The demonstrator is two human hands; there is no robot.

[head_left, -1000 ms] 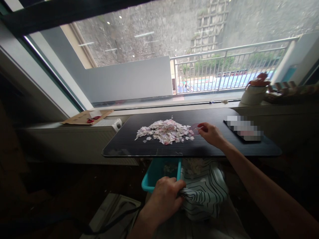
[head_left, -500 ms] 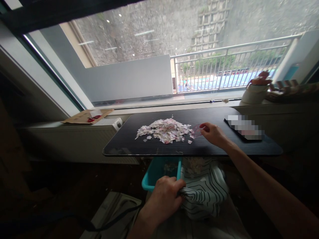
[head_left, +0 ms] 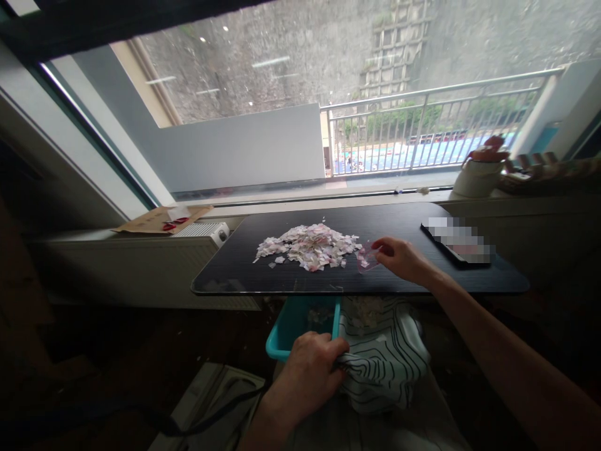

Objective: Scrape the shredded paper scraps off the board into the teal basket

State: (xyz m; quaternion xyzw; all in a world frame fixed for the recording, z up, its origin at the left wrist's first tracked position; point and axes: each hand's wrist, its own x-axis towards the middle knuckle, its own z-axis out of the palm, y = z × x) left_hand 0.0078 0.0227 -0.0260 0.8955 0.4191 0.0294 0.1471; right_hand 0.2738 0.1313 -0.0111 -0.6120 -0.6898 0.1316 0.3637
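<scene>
My right hand pinches a clear pinkish plastic piece with a curved edge, held low over the dark tabletop. Left of that piece lies a loose heap of torn paper scraps, pale with pink and purple tints. Below the table's front edge, my left hand is closed on the gathered edge of a striped cloth bag. More scraps show in the bag's opening, under the tabletop. Beside it is a turquoise bin with some scraps inside, partly hidden by the table and my hand.
A flat dark-edged object with a blurred-out face lies at the table's right. At the left, a brown paper envelope with red-handled scissors rests by a white radiator. A white pot stands on the sill.
My right hand has moved slightly towards me, and the plastic piece has tilted and come down nearer the small scraps at the heap's right edge. The left hand stays still on the bag.
</scene>
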